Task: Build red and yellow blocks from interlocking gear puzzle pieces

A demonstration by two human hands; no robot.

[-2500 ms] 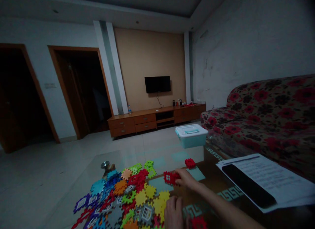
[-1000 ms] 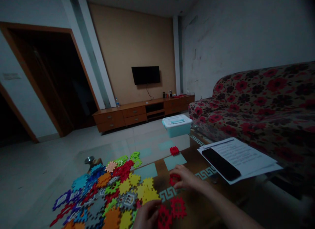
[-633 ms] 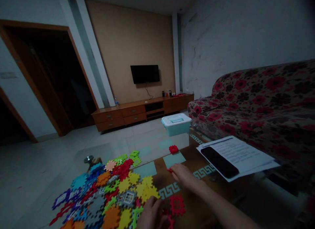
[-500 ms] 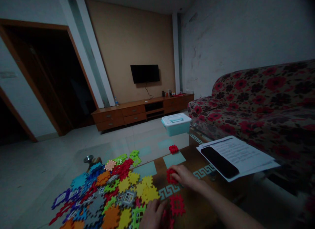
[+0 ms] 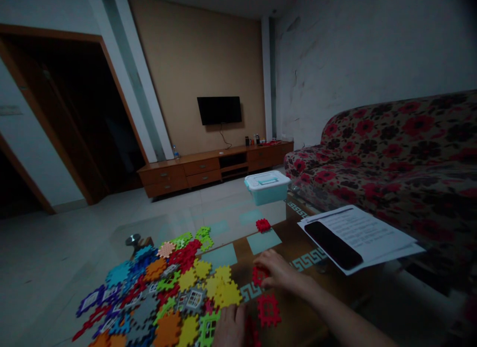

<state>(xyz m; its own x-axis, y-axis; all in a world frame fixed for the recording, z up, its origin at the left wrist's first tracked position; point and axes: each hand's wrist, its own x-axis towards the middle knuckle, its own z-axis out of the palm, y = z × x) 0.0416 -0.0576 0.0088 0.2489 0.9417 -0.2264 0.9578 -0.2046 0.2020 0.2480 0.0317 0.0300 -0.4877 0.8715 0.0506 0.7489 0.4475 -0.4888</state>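
Note:
My right hand (image 5: 278, 273) reaches over the glass table (image 5: 268, 240) with its fingers closed on a small red toothed puzzle piece (image 5: 258, 276). My left hand (image 5: 230, 327) lies at the bottom edge, fingers down against a red piece (image 5: 252, 334) that it partly hides; whether it grips that piece is unclear. A flat red window-shaped piece (image 5: 269, 309) rests on the table between the two hands. To the left spreads a heap of colourful interlocking pieces (image 5: 164, 292). One more small red piece (image 5: 263, 225) sits alone further out on the table.
A sheet of paper (image 5: 367, 234) with a black phone (image 5: 333, 245) on it lies at the table's right. A teal lidded box (image 5: 267, 187) stands at the far edge. A floral sofa (image 5: 391, 153) fills the right; a TV cabinet (image 5: 214, 170) lines the far wall.
The view swung left and down. My right hand brought its red piece from the far side of the pile nearer to me. My left hand moved onto red pieces at the bottom.

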